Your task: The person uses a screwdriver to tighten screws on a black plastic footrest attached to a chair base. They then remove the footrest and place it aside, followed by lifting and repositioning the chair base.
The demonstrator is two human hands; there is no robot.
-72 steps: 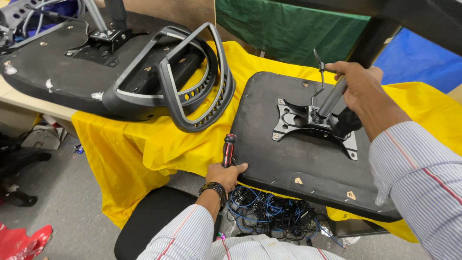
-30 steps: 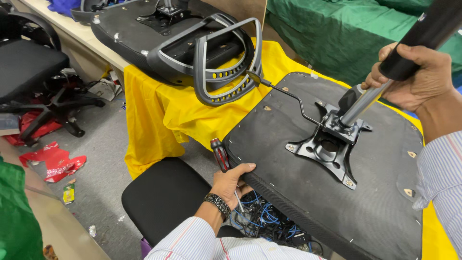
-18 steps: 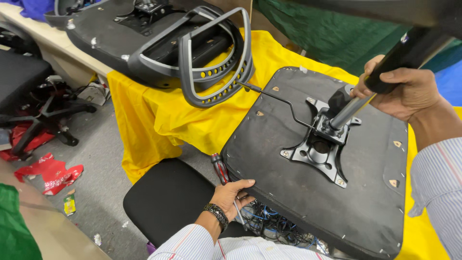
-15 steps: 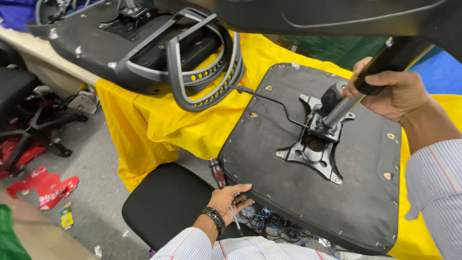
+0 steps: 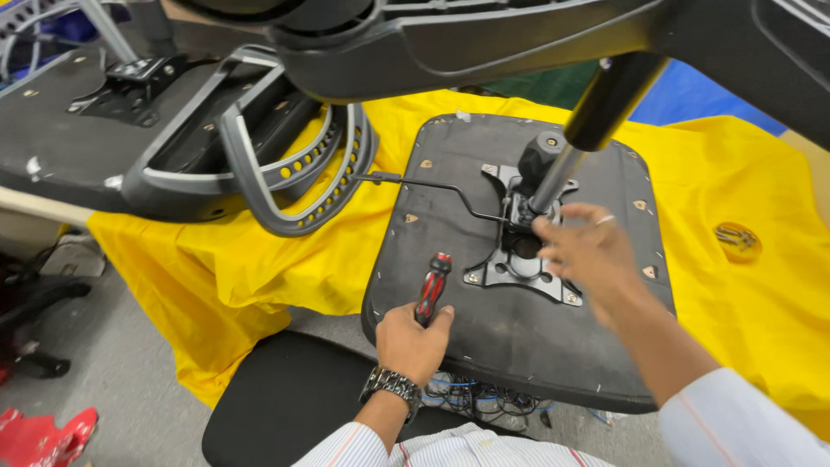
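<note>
In the head view, an upturned black seat pan (image 5: 519,346) lies on a yellow cloth (image 5: 259,259), and everything else is placed from it. At the pan's middle sits a black metal mounting plate (image 5: 527,259) with a dark lever knob just behind it. A grey gas-lift column (image 5: 588,121) rises at a tilt from the plate toward the top edge of the picture, where it meets a dark chair base (image 5: 484,43) held above the pan. A thin bent lever rod (image 5: 432,186) runs from the plate toward the pan's left edge and sticks out over the cloth.

The left hand (image 5: 413,339) rests at the pan's near left edge, fingers curled around the lower end of a screwdriver with a red and black handle (image 5: 432,285); the handle stands up over the pan's surface. A metal wristwatch (image 5: 393,382) is on that wrist.

The right hand (image 5: 588,255) hovers over the near right part of the plate, blurred, fingers loosely spread, with a ring on one finger. Its fingertips are just beside the foot of the column; whether they touch it cannot be told. It holds nothing that shows.

Left of the pan, on the table, lie another upturned seat (image 5: 78,147) and a grey armrest loop with holes (image 5: 294,173). Below the pan's near edge is a black stool seat (image 5: 277,406) and a tangle of cables (image 5: 471,398).
</note>
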